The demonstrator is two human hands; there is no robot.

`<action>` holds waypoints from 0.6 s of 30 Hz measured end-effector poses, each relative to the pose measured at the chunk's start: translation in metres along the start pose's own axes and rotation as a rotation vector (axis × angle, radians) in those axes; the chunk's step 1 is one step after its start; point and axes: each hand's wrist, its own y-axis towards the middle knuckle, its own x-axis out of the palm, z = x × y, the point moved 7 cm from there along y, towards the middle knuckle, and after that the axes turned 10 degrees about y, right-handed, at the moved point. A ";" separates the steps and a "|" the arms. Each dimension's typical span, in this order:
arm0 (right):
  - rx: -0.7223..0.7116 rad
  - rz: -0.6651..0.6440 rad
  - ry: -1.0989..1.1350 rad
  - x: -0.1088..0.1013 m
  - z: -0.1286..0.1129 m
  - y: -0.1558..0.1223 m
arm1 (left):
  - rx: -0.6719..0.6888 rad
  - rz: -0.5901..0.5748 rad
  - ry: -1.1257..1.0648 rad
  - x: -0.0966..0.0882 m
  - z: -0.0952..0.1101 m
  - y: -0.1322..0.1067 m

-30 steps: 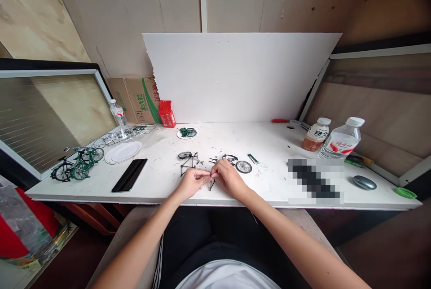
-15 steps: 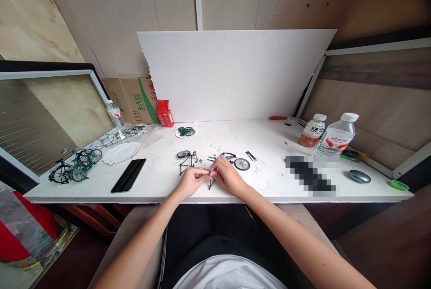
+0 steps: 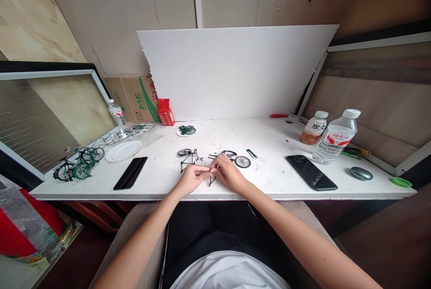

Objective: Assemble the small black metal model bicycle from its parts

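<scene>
over the desk (image 3: 158, 183), a black part (image 3: 212, 181) juts below our left hand (image 3: 191, 179) and right hand (image 3: 231, 176), fingertips pinched together on what we cannot tell; squeezing hard might snap the part, slipping might flick it toward the wheel (image 3: 242, 162) or bike (image 3: 187, 156) beyond.

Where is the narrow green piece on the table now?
The narrow green piece lies right of centre in the head view, beyond the right hand, just behind and to the right of the flat-lying spoked wheel.
</scene>
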 end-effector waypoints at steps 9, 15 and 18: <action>-0.001 0.014 0.012 -0.001 0.001 0.000 | 0.030 0.001 0.020 0.000 0.005 -0.001; 0.022 0.012 0.018 -0.001 0.004 0.001 | 0.022 0.032 0.007 -0.002 0.006 -0.002; 0.019 0.013 0.024 -0.001 0.004 0.001 | 0.019 0.033 0.005 -0.002 0.005 -0.002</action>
